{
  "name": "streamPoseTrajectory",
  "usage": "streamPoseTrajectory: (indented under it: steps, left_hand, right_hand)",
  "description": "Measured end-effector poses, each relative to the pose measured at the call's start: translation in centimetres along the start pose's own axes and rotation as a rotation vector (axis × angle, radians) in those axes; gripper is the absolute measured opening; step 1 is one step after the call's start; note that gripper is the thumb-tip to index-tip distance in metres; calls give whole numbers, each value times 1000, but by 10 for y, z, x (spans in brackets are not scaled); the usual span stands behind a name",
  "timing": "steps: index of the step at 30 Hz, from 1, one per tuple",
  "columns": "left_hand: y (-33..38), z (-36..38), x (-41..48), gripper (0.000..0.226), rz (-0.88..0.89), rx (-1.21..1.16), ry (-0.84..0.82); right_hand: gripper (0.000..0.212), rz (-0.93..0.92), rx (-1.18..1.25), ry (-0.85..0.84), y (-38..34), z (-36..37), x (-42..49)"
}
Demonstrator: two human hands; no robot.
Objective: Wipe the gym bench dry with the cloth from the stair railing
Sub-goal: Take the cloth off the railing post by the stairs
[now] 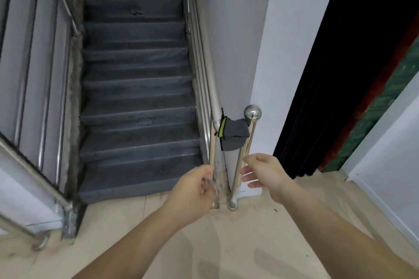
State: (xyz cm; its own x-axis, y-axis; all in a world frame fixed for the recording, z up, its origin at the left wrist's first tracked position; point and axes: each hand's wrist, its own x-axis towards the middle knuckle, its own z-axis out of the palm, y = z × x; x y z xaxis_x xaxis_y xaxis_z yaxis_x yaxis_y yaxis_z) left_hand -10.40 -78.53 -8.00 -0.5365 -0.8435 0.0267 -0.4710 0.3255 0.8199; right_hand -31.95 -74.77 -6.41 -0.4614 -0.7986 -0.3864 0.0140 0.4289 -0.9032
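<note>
The grey folded cloth (233, 136) hangs over the short rail just left of the polished steel post with a ball-shaped top (252, 113), touching it, with a lime-green strip and a thin black cord along its far edge (the cord dangles down toward the floor). Both hands are below the cloth and clear of it. The right hand (263, 174) is just right of the post's shaft, fingers loosely spread and holding nothing. The left hand (195, 188) is left of the post, in front of a thin steel baluster (212, 142), fingers loosely curled and blurred, gripping nothing that shows. Dark grey carpeted stairs (136, 97) climb away to the post's left, and a black curtain (340, 75) hangs to its right.
</note>
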Motion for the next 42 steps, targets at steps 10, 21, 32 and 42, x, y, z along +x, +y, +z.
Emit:
streamPoseTrajectory:
  steps: [10, 21, 32, 42]
  left_hand:
    - [-83, 18, 278, 32, -25, 85, -231]
    - [-91, 107, 479, 42, 168, 516, -488]
    - [-135, 128, 503, 33, 280, 393, -320]
    - [-126, 81, 490, 70, 269, 66, -415]
  right_hand:
    - [23, 76, 53, 142, -36, 8, 251]
    - [28, 306, 58, 315, -22, -18, 396]
    - [44, 339, 54, 242, 5, -20, 426]
    - [31, 368, 489, 185, -58, 20, 406]
